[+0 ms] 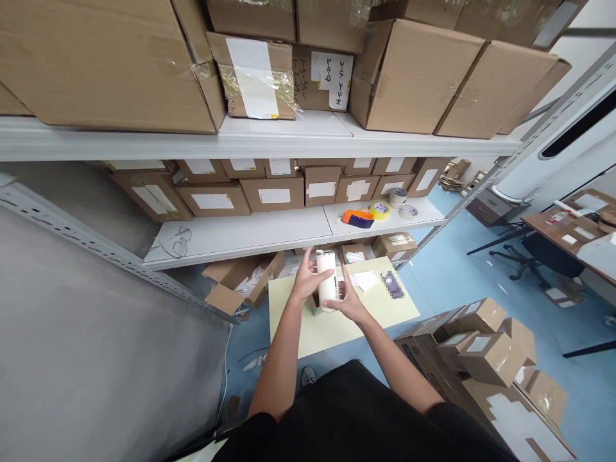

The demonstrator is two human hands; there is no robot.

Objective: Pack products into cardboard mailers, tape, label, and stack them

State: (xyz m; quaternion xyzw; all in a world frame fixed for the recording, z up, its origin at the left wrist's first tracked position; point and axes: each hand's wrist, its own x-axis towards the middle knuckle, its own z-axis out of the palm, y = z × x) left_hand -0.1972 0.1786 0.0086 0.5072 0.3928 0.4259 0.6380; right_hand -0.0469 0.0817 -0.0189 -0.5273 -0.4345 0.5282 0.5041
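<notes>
A white cylindrical bottle (326,282) with a metallic-looking top is held between my two hands, above a pale yellow tabletop (293,330). My left hand (306,280) grips its left side, thumb across the front. From the right, my right hand (350,300) closes around the lower part, with the thumb near the base. Partly hidden beneath the bottle and my hands is something brown with a green edge. A white sheet of paper (364,280) lies on the yellow surface to the right, near a purple blurred item (393,284).
Ahead stands a metal shelf (269,229) with labelled cardboard boxes (272,194), tape rolls (380,210) and an orange-and-blue tape dispenser (359,218). An open carton (245,282) sits left of the yellow tabletop. Stacked boxes (486,346) are at right, with a desk (572,224) beyond.
</notes>
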